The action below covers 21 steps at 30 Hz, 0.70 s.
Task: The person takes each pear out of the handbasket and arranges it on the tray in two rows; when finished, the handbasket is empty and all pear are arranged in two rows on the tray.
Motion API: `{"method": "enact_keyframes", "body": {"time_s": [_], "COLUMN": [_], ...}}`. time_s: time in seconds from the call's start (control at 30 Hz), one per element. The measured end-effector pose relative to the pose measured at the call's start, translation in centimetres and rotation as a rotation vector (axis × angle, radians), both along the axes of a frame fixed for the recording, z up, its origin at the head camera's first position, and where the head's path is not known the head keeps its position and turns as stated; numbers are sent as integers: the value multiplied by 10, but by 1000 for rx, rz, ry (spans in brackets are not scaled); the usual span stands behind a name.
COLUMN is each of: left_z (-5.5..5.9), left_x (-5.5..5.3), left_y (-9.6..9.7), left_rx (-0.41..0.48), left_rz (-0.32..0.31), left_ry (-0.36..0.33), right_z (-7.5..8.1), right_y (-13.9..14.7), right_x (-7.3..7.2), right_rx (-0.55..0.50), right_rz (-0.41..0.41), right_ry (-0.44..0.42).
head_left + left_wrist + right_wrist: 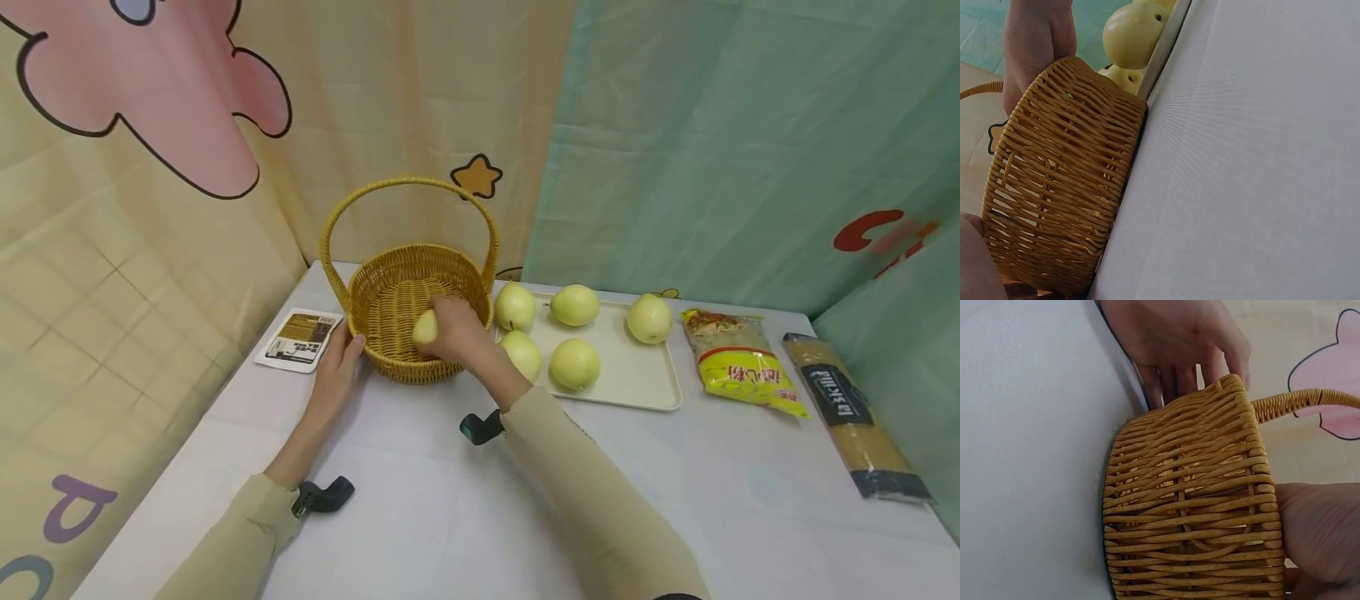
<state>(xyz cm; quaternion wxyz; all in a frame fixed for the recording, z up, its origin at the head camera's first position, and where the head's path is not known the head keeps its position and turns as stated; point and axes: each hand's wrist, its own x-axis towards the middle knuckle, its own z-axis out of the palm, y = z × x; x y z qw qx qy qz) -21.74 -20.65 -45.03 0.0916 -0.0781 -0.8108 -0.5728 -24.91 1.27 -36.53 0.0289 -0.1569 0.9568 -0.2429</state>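
Observation:
A woven wicker basket (416,371) with a tall arched handle stands at the back left of the table. My right hand (459,329) reaches down inside it and grips a pale yellow-green pear (424,327) above the basket floor; the palm hides part of the fruit. Against the basket's outer left side, my left hand (339,367) rests with its fingers extended along the weave, as the right wrist view shows. Several similar pears (575,364) lie on a white tray (637,387) just right of the basket.
Left of the basket lies a flat white packet (302,340) with a brown label. Beyond the tray are a yellow printed bag (742,362) and a long brown pack (855,417) near the table's right edge. Curtains (712,150) hang close behind the table.

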Motion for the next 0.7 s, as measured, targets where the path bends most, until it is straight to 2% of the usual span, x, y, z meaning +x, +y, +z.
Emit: {"method": "enact_keyframes", "body": {"time_s": [0.17,0.33,0.47,0.7], "left_z": [0,0,0,1], "left_x": [0,-1,-1,0], "left_y": [0,1,2,1], "left_rx": [7,3,4,-1], "left_rz": [-5,-6,-4,6], "left_ry": [8,15,11,2], "right_z": [-2,-2,3,11], "right_y": [1,3,8,17], "right_x": [0,-1,-1,0], "right_rx": [-4,-45,-71,-82], "right_rz": [16,-2,-4,5], "right_ry": [40,67,71,131]}}
